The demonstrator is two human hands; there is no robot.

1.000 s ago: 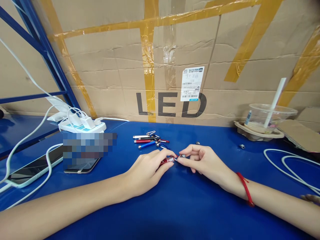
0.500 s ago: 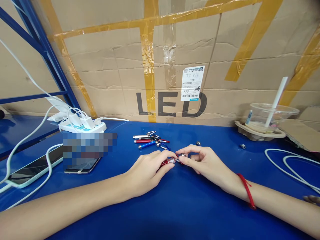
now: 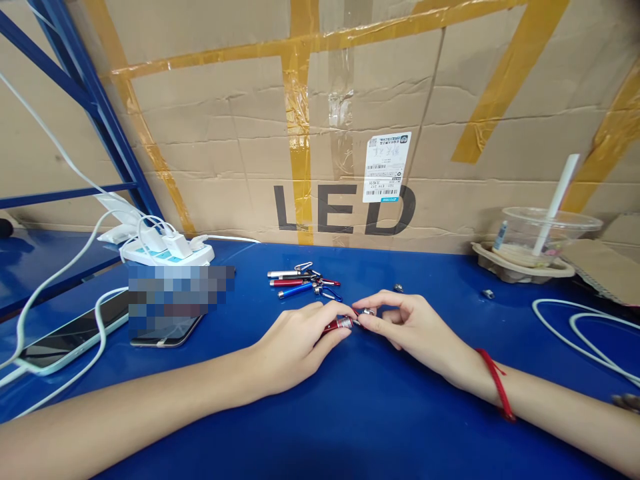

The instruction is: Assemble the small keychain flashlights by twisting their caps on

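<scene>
My left hand (image 3: 293, 343) is closed around a red keychain flashlight (image 3: 341, 325), whose silver threaded end points right, toward the other hand. The rest of its tube is mostly hidden by the fingers. My right hand (image 3: 417, 327) pinches a small silver cap (image 3: 369, 311) with a red clip attached, just off the threaded end. Whether cap and tube touch, I cannot tell. Beyond the hands lies a small pile of similar flashlights with clips: a silver one (image 3: 283, 274), a red one (image 3: 286, 283) and a blue one (image 3: 295, 291) show, with a dark one among them.
Two small metal pieces, one near (image 3: 399, 288) and one farther right (image 3: 487, 294), lie on the blue table (image 3: 320, 420). Phones (image 3: 167, 333) and a power strip (image 3: 200, 256) with white cables are at left. A plastic cup (image 3: 520, 233) stands back right, before a large carton (image 3: 225, 147).
The hands keep the same holds, with the cap and tube staying close together. The whole view has shifted very slightly.
</scene>
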